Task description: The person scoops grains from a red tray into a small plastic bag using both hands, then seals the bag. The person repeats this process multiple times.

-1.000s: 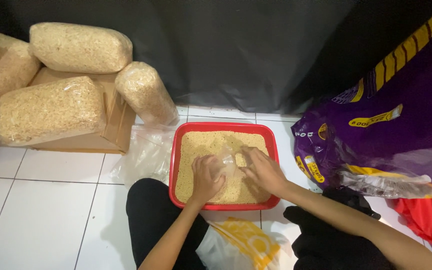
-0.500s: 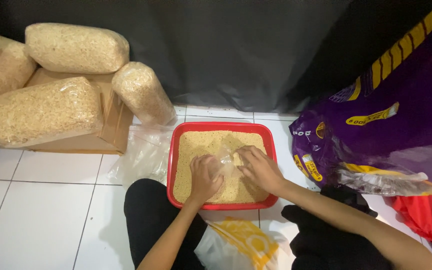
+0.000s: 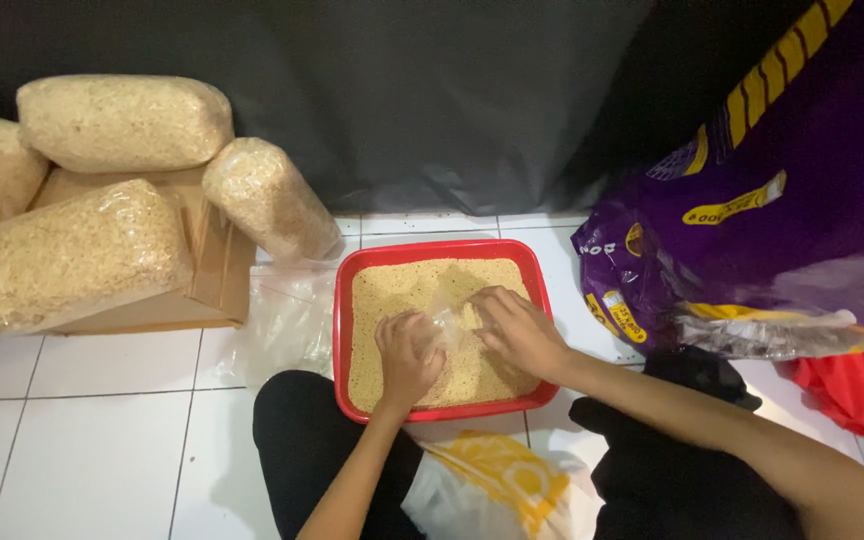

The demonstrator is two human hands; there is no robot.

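A red rectangular tray filled with pale tan grains sits on the white tiled floor in front of my knees. My left hand rests in the grains at the tray's near middle, fingers curled on one side of a small clear plastic bag. My right hand holds the bag's other side, just right of it. The bag lies low in the grains between both hands.
Several clear bags packed with the same grains lie on a flat cardboard box at the left. Loose clear plastic lies beside the tray. A large purple and yellow sack fills the right, red plastic below it. A black curtain hangs behind.
Both hands stay in the tray on the clear bag, shifting only slightly. The view has barely drifted.
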